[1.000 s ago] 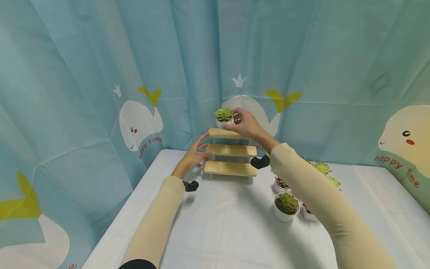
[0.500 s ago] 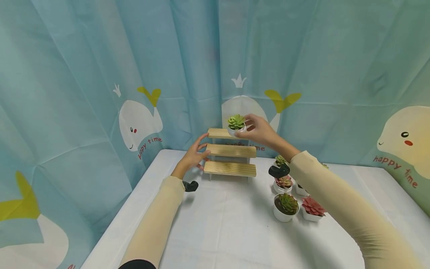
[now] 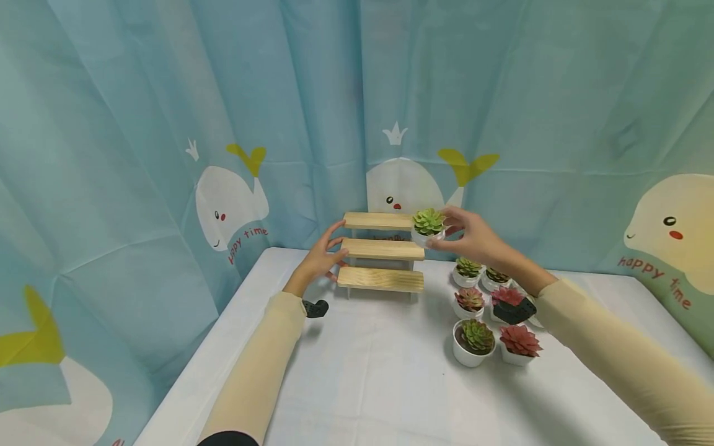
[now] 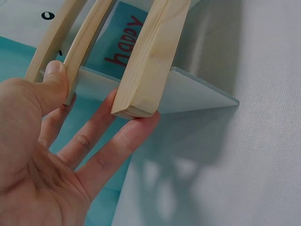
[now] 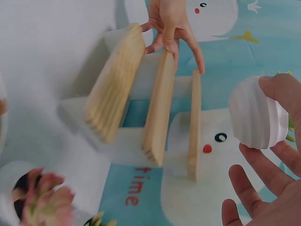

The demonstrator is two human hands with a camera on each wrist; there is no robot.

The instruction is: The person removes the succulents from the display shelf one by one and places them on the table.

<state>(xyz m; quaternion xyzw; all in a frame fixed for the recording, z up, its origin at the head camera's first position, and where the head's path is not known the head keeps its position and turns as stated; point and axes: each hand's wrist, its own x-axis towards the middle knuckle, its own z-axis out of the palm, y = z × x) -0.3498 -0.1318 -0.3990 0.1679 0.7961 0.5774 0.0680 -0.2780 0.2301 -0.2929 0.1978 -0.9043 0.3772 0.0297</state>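
Note:
In the head view my right hand [image 3: 470, 234] pinches a small white pot with a green succulent [image 3: 428, 222], held upright in front of the right end of the top plank. The right wrist view shows the ridged white pot [image 5: 256, 113] between thumb and fingertips, the other fingers spread below it. A three-tier wooden plant stand [image 3: 382, 249] with clear side panels stands at the back. At its left end, my left hand [image 3: 319, 259] holds it, thumb and a finger on the middle plank [image 4: 89, 35] and other fingertips at the bottom plank [image 4: 149, 61].
Right of the stand, several potted succulents stand grouped on the white tablecloth [image 3: 385, 371], among them a green one [image 3: 473, 342] and a red one [image 3: 520, 344] in front. A blue curtain [image 3: 312, 93] printed with whales hangs close behind the stand.
My right hand has carried the potted green succulent from above the top plank's left part to the right and lower. More potted plants show from behind the arm. The left hand stays put.

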